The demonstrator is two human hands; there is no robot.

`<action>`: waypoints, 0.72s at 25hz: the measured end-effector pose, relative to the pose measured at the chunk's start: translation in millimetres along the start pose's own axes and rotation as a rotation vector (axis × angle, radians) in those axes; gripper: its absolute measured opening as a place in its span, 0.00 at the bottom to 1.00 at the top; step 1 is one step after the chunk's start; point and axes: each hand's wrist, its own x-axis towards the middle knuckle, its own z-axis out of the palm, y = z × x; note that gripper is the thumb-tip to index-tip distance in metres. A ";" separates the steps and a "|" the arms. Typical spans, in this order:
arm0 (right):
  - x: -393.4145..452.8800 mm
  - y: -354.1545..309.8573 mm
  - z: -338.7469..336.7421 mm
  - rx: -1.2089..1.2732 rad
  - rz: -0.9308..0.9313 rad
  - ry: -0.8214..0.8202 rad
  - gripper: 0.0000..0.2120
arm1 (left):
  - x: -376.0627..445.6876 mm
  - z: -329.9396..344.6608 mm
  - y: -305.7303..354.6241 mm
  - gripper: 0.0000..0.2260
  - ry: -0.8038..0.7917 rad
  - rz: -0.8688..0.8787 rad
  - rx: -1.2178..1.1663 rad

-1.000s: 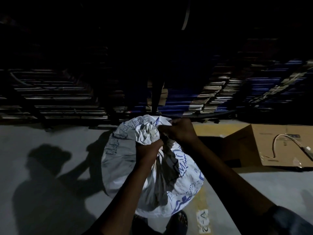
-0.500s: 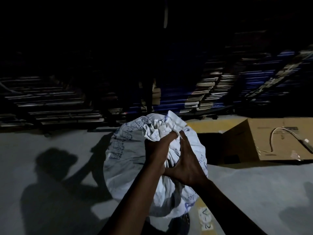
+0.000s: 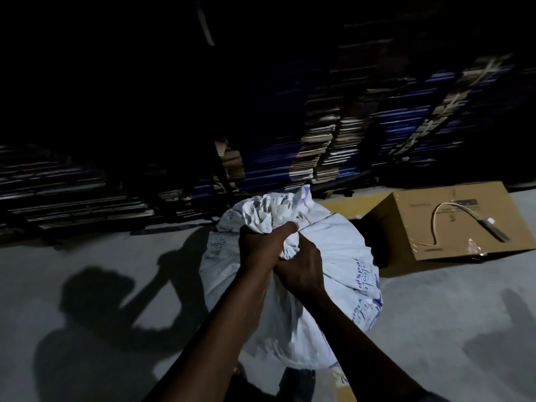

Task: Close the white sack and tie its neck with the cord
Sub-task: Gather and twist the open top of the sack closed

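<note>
A full white sack (image 3: pixel 336 256) with blue print stands on the grey floor in front of me. Its mouth is gathered into a crumpled bunch (image 3: pixel 275 210) that sticks up above my fists. My left hand (image 3: pixel 262 248) is clenched around the gathered neck. My right hand (image 3: pixel 301 265) grips the neck just below and to the right of it, the two hands touching. A thin line crosses the sack right of my left hand; I cannot tell if it is a cord. A pale cord (image 3: pixel 436 224) lies on a cardboard box, apart from both hands.
The brown cardboard box (image 3: pixel 412 227) lies on the floor right of the sack, with a dark tool (image 3: pixel 493 230) at the cord's end. Dark racks of stacked flat cardboard (image 3: pixel 324 152) fill the background. A foot in a sandal (image 3: pixel 295 384) shows below the sack. My shadow falls on the floor at left.
My right hand has dropped from the top of the bunched mouth to below my left fist. The neck is squeezed tighter, and the view has swung left.
</note>
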 end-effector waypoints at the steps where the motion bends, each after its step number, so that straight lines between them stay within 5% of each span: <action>1: 6.0 -0.6 -0.6 0.001 0.056 -0.005 0.21 | 5.0 2.0 -2.2 0.24 -0.048 0.004 0.008; 5: 36.3 5.3 -8.8 -0.046 0.194 -0.016 0.26 | 23.3 -4.7 4.4 0.23 -0.307 0.053 0.003; 9: 57.5 9.1 -16.3 -0.070 0.219 -0.085 0.29 | 36.9 -48.7 -4.1 0.13 -0.300 0.255 0.295; 11: 66.5 12.2 -14.4 -0.055 0.265 -0.120 0.32 | 38.1 -50.7 -17.3 0.20 -0.435 0.289 0.619; 14: 73.6 22.6 -10.0 0.042 0.295 -0.122 0.27 | 51.1 -25.2 -44.6 0.36 -0.610 0.357 0.727; 16: 75.5 27.0 -15.6 0.125 0.366 -0.101 0.14 | 62.4 -2.8 -66.6 0.42 -0.602 0.364 0.754; 18: 81.3 32.0 -20.9 0.146 0.469 -0.081 0.19 | 70.7 12.7 -85.5 0.46 -0.522 0.356 0.759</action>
